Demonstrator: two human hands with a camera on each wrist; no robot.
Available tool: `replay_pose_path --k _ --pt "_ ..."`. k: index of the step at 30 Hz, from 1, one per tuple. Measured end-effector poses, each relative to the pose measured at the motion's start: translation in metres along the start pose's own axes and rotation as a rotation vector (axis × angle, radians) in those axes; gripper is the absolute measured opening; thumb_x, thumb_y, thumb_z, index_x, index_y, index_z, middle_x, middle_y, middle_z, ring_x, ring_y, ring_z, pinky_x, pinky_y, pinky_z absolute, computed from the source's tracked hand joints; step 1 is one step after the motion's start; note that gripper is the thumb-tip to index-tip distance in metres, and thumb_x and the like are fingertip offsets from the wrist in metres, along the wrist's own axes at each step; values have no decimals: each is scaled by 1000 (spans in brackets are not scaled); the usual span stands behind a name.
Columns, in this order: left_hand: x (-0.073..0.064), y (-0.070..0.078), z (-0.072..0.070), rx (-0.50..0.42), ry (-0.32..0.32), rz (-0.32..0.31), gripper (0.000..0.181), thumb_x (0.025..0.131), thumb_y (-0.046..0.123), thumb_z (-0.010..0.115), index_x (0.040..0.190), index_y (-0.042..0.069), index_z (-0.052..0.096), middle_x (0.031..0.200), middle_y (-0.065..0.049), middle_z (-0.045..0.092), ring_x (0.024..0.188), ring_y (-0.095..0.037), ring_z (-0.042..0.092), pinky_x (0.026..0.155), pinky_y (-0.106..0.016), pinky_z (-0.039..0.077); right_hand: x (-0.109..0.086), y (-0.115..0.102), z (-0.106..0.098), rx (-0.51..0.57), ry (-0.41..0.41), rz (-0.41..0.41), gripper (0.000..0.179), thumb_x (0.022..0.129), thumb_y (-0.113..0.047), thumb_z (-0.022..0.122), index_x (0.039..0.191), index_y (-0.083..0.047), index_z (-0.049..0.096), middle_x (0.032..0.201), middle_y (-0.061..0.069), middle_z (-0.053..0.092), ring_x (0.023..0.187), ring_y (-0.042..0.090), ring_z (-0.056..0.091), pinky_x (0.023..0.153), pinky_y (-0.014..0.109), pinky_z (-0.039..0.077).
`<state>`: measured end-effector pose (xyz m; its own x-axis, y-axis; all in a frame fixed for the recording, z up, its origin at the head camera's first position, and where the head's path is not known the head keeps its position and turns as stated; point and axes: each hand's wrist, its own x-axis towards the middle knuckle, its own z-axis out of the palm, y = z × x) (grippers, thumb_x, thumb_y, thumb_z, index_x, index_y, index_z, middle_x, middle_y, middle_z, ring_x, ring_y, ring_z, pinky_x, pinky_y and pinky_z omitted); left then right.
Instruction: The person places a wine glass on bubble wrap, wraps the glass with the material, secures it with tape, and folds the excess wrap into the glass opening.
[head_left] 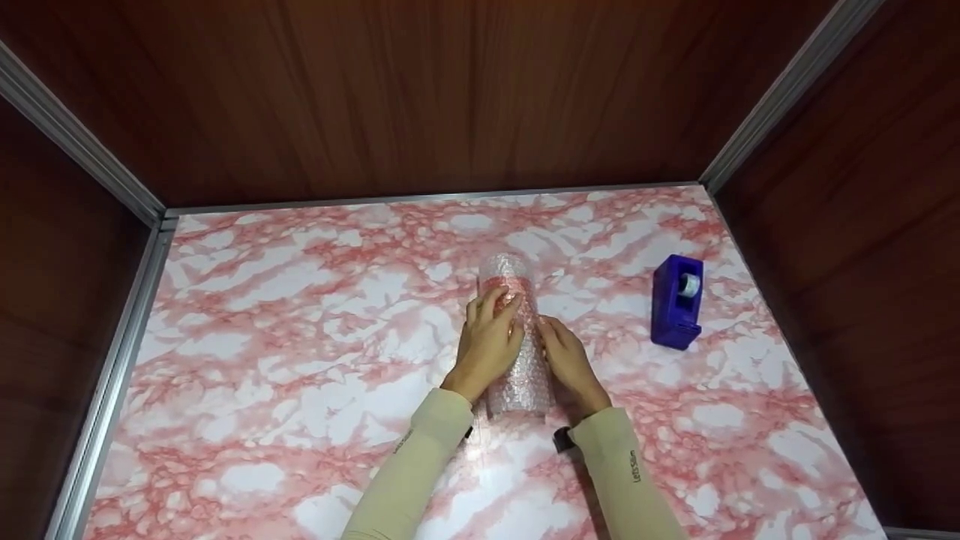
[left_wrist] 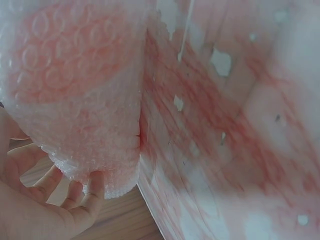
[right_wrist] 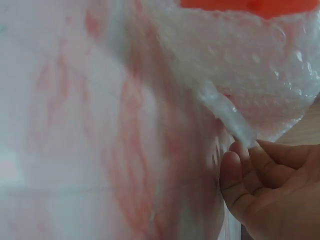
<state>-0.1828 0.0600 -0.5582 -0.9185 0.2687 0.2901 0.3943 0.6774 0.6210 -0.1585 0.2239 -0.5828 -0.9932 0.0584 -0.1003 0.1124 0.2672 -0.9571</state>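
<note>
A cylinder of clear bubble wrap [head_left: 520, 379] lies lengthwise on the table in the head view, with a reddish band showing through near its far end. My left hand [head_left: 489, 341] rests on top of it, fingers spread and lightly bent; in the left wrist view the fingertips touch the bubble wrap [left_wrist: 95, 125]. At the roll's right side, my right hand [head_left: 568, 360] pinches the edge of the sheet. The right wrist view shows that folded edge of bubble wrap [right_wrist: 232, 117] at the fingertips. An orange-red thing [right_wrist: 255, 5] shows at the top there; its kind is hidden.
A blue tape dispenser [head_left: 675, 304] with a roll of clear tape stands to the right. The table [head_left: 300, 337] has a red and white marbled surface. Brown wood-look panels [head_left: 420, 97] with metal edging enclose its back and sides.
</note>
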Motion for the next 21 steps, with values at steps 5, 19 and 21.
replay_pose_path --k 5,19,21 --pt "-1 0 1 1 19 18 42 97 19 59 139 12 62 148 -8 45 131 -32 37 95 -47 46 3 2 1 64 -4 19 42 107 -41 45 117 -7 68 98 8 65 86 21 61 74 33 50" --pt "-2 -5 0 -12 32 22 43 98 20 60 140 14 60 149 -8 44 130 -32 39 99 -41 44 10 15 12 399 -23 51 48 99 -50 57 93 -3 65 90 9 62 83 20 61 73 34 54" --pt "-3 -7 1 -23 27 10 44 98 21 59 141 15 60 150 -6 44 131 -31 39 97 -40 46 8 12 12 429 -13 59 47 99 -48 59 99 -1 67 92 12 64 84 22 62 74 36 55"
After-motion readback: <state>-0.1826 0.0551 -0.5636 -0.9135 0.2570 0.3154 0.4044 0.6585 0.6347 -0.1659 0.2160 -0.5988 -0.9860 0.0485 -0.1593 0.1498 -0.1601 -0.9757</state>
